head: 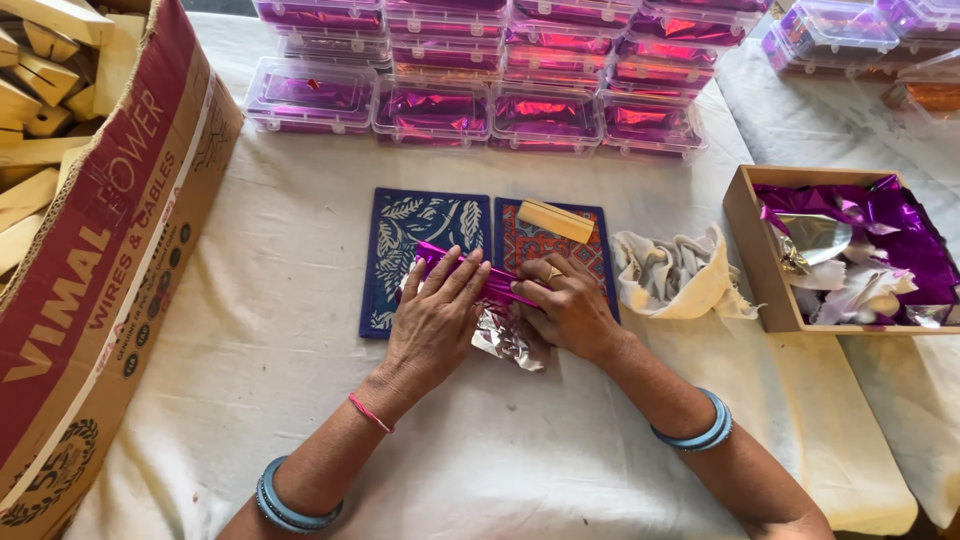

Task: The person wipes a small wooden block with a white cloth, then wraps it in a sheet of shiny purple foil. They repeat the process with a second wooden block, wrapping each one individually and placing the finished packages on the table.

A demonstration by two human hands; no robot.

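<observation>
Both hands work over a small shiny magenta foil sheet that lies across two flat decorated boards at the middle of a white cloth-covered table — a dark blue board with pale leaf patterns on the left and a red-and-blue patterned board just beside it. The left hand lies flat with its fingers spread and pressed down on the foil, pinning something wrapped inside; what that is cannot be seen. The right hand, a ring on one finger, has its fingers curled narrowly at the foil's right end, pinching the edge against the board. The silver underside of the foil crumples out toward the body, below the hands. A small pale wooden block rests tilted on the red board, apart from the hands. To wrap neatly, it seems best to keep the left palm firm so the sheet cannot slide while the right fingers draw the loose end taut and crease it flat — a slack fold would likely wrinkle or tear. A crumpled cream cloth lies to the right, next to an open wooden box of purple foil scraps. Rows of clear plastic boxes holding magenta foil stand beyond, and a large cardboard carton of wooden pieces sits at the left.
</observation>
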